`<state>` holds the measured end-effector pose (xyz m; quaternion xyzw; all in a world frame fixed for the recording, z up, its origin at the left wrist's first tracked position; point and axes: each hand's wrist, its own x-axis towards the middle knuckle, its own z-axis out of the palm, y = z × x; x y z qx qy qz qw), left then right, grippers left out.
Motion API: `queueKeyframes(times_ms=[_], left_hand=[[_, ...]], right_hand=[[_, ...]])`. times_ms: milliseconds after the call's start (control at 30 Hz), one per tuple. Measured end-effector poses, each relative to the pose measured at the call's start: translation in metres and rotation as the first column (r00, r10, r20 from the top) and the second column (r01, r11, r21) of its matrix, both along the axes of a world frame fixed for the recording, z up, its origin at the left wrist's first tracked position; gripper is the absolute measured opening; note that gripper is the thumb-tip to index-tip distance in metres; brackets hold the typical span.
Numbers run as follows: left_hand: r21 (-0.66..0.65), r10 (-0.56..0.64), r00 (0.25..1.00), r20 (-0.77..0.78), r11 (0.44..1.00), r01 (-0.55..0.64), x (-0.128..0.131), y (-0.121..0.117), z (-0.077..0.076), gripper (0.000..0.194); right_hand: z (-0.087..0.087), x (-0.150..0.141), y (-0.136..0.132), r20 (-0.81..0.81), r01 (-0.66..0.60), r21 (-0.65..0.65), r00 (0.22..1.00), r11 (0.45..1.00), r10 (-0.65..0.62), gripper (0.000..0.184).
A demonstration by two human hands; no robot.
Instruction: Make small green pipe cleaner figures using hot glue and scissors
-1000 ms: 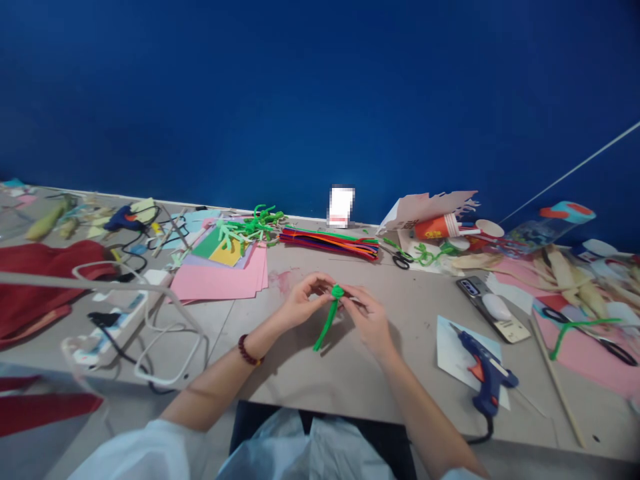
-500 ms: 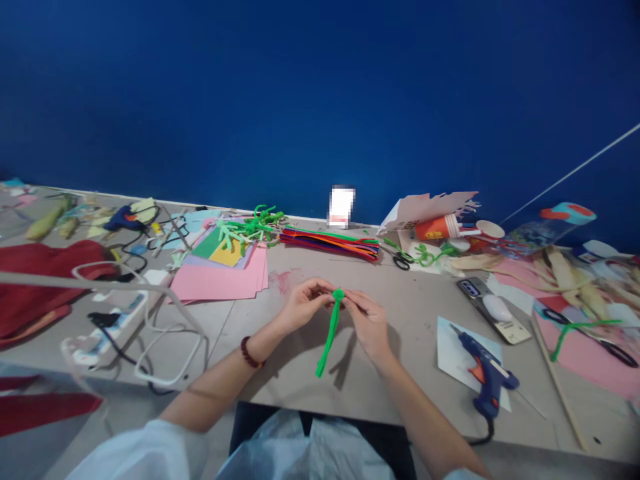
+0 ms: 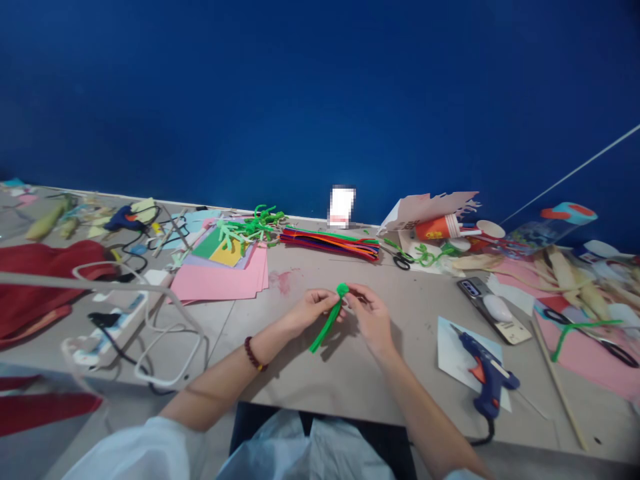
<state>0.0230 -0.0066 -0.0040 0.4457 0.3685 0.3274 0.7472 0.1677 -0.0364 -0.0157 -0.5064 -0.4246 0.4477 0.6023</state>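
Between my hands, above the middle of the table, is a bunch of green pipe cleaners [image 3: 326, 328] with a rounded knob at its top. Its loose ends hang down toward me and to the left. My left hand [image 3: 315, 310] pinches it just below the knob, thumb on the near side. My right hand [image 3: 369, 313] has its thumb and fingers closed at the knob's right side. Behind my hands lies a bundle of coloured pipe cleaners [image 3: 330, 245], red, orange, blue and green.
Pink paper sheets [image 3: 215, 283] and shaped green pipe cleaners [image 3: 253, 227] lie back left. A power strip [image 3: 117, 320] with looping cables is at left. On the right are a blue glue gun [image 3: 483, 373], a phone [image 3: 493, 310], a wooden stick [image 3: 557, 383] and scissors [image 3: 401, 261].
The green bunch has tilted, its loose ends swinging left and up a little. The left hand's fingers have shifted lower on the stem, and the right hand has turned slightly.
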Motion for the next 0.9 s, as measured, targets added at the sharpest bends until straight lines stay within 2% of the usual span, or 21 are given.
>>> queueKeyframes(times_ms=[67,167,267,400,467,567,633,700,800,900], left_hand=[[-0.029,-0.010,1.000,0.000,1.000,0.010,0.0013,-0.0014,0.0000,0.038],[-0.002,0.030,0.999,0.009,1.000,-0.030,0.0019,-0.0016,0.0001,0.036],[0.047,0.039,0.999,0.018,0.998,-0.040,0.0010,-0.0009,0.0008,0.035],[0.100,0.040,0.999,0.011,0.994,-0.041,-0.0008,-0.0013,0.0015,0.036],[0.109,0.022,1.000,0.007,0.994,-0.022,-0.0011,-0.0015,0.0011,0.036],[0.091,-0.007,1.000,0.024,0.996,0.004,-0.0003,-0.0006,-0.0011,0.036],[0.072,-0.007,1.000,0.012,0.997,0.006,0.0005,0.0003,-0.0031,0.037],[0.092,0.017,0.999,-0.037,0.996,-0.013,0.0010,0.0004,-0.0044,0.036],[0.297,0.120,0.978,-0.168,0.953,-0.066,0.0011,-0.0029,-0.0039,0.032],[0.596,0.283,0.904,-0.321,0.802,-0.039,0.0009,-0.0094,-0.0023,0.027]], right_hand=[[-0.0007,0.0010,0.0009,-0.017,-0.011,-0.018,1.000,1.000,0.011,0.024],[-0.0009,0.0007,0.0017,-0.077,-0.047,-0.052,0.996,0.998,0.043,0.031],[-0.0006,-0.0011,0.0014,-0.135,-0.173,-0.117,0.978,0.978,0.157,0.033],[-0.0015,-0.0040,0.0001,-0.221,-0.327,-0.155,0.931,0.932,0.290,0.024],[-0.0023,-0.0048,0.0002,-0.278,-0.319,-0.155,0.922,0.935,0.268,0.024],[-0.0026,-0.0041,0.0012,-0.332,-0.284,-0.159,0.917,0.946,0.220,0.035],[-0.0019,-0.0021,0.0017,-0.275,-0.234,-0.137,0.942,0.963,0.190,0.042],[-0.0009,0.0001,0.0013,-0.142,-0.157,-0.090,0.979,0.984,0.143,0.041],[-0.0007,0.0016,-0.0012,0.086,-0.055,-0.019,0.995,0.998,0.057,0.035],[-0.0027,0.0007,-0.0041,0.202,-0.016,-0.015,0.979,1.000,0.018,0.036]])
